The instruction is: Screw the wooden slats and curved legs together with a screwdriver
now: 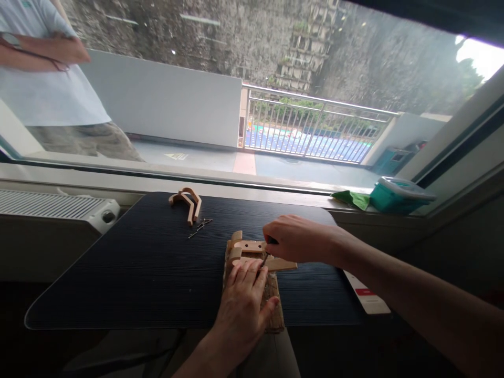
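Observation:
My right hand [293,239] is closed around the dark handle of a screwdriver [266,257]. Its short shaft slants down to a light curved wooden piece, and the tip is hidden by fingers. My left hand [244,294] lies with its fingers stretched over that wooden piece [283,264], pressing on it and on the rough wooden block [274,310] beneath. Just behind, a second wooden hook [252,246] with two dark holes rests on the block, its curved end to the left.
Two curved wooden hooks [189,202] lie at the back of the black table [129,273], near several thin screws [200,227]. A teal box [399,195] and a green cloth [352,198] sit on the sill. Beyond the window stands a person [59,94] with folded arms. A radiator [59,207] is at left.

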A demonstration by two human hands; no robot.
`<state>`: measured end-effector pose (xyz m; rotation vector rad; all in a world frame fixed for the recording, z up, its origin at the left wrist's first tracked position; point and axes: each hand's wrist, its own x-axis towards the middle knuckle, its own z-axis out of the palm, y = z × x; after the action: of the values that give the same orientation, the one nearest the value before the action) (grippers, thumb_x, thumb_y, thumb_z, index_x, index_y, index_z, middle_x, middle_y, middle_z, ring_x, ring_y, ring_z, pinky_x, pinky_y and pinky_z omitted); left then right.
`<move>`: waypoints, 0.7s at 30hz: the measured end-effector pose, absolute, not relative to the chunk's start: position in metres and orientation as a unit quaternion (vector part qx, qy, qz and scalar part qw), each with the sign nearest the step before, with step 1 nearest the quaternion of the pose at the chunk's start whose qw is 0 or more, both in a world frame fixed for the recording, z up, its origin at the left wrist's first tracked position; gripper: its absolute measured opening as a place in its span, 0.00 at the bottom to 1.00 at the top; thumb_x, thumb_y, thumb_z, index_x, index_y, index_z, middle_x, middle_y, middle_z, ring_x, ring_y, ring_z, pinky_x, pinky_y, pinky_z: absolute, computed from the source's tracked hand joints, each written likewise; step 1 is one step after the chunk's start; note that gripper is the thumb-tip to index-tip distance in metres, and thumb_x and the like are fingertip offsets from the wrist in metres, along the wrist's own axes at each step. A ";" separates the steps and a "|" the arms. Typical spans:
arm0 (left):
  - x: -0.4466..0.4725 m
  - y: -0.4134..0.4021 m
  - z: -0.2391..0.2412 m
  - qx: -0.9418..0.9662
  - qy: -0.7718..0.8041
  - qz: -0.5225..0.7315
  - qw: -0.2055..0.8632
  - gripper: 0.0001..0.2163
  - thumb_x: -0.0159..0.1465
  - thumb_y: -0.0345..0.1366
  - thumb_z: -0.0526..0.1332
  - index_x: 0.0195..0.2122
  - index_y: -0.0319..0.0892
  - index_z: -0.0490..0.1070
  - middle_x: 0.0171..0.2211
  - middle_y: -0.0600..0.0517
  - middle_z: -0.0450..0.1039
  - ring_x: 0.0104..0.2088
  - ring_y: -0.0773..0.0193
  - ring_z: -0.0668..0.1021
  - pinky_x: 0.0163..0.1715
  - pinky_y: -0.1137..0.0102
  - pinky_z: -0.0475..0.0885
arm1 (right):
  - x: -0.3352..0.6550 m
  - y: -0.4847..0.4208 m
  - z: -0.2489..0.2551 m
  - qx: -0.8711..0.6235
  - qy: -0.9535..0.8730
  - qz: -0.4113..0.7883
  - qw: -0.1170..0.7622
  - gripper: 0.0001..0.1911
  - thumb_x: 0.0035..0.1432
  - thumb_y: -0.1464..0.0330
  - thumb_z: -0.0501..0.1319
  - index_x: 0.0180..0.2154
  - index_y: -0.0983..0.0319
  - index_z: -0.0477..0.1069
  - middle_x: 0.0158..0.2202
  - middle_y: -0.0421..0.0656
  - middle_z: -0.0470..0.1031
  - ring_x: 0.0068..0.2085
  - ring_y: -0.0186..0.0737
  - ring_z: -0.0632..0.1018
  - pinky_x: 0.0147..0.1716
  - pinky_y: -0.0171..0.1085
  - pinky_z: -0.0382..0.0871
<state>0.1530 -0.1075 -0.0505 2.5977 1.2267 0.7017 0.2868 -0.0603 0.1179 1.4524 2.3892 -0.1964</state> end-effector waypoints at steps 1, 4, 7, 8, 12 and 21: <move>0.154 -0.107 -0.050 0.871 0.418 0.240 0.095 0.22 0.61 0.44 0.56 0.55 0.39 0.65 0.56 0.45 0.65 0.57 0.52 0.65 0.59 0.52 0.57 | 0.286 -0.060 0.118 0.510 0.840 -0.072 0.169 0.13 0.55 0.69 0.52 0.35 0.64 0.75 0.33 0.47 0.77 0.32 0.38 0.74 0.28 0.35 0.59; 0.156 -0.107 -0.050 0.866 0.425 0.246 0.096 0.22 0.62 0.45 0.56 0.54 0.39 0.65 0.55 0.46 0.66 0.56 0.53 0.66 0.60 0.52 0.55 | 0.287 -0.057 0.118 0.506 0.843 -0.076 0.167 0.13 0.55 0.69 0.52 0.34 0.64 0.74 0.33 0.46 0.77 0.32 0.38 0.73 0.28 0.35 0.59; 0.159 -0.108 -0.051 0.864 0.430 0.248 0.087 0.23 0.62 0.45 0.55 0.54 0.38 0.65 0.55 0.45 0.66 0.56 0.52 0.66 0.59 0.53 0.55 | 0.288 -0.054 0.116 0.502 0.846 -0.069 0.169 0.13 0.54 0.68 0.53 0.35 0.64 0.74 0.33 0.46 0.76 0.32 0.38 0.73 0.27 0.35 0.58; 0.159 -0.108 -0.052 0.862 0.433 0.249 0.082 0.23 0.62 0.45 0.55 0.54 0.38 0.65 0.55 0.45 0.66 0.56 0.52 0.66 0.59 0.53 0.56 | 0.288 -0.054 0.116 0.500 0.846 -0.067 0.171 0.13 0.54 0.68 0.53 0.35 0.64 0.74 0.33 0.46 0.76 0.32 0.38 0.73 0.27 0.35 0.58; 0.161 -0.109 -0.055 0.861 0.437 0.253 0.067 0.24 0.61 0.46 0.56 0.55 0.37 0.65 0.54 0.44 0.67 0.55 0.50 0.66 0.57 0.53 0.57 | 0.289 -0.053 0.116 0.499 0.846 -0.066 0.173 0.13 0.54 0.68 0.53 0.36 0.64 0.74 0.33 0.46 0.77 0.32 0.38 0.73 0.27 0.35 0.58; 0.159 -0.109 -0.055 0.865 0.422 0.260 0.073 0.23 0.62 0.44 0.56 0.55 0.38 0.64 0.55 0.45 0.65 0.57 0.52 0.64 0.59 0.53 0.55 | 0.291 -0.055 0.117 0.504 0.845 -0.088 0.157 0.13 0.56 0.68 0.51 0.37 0.62 0.73 0.34 0.45 0.76 0.32 0.37 0.73 0.26 0.33 0.57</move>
<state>0.1588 -0.1086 -0.0552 2.5996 1.2680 0.7801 0.2906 -0.0553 0.1172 1.4424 2.4179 -0.2515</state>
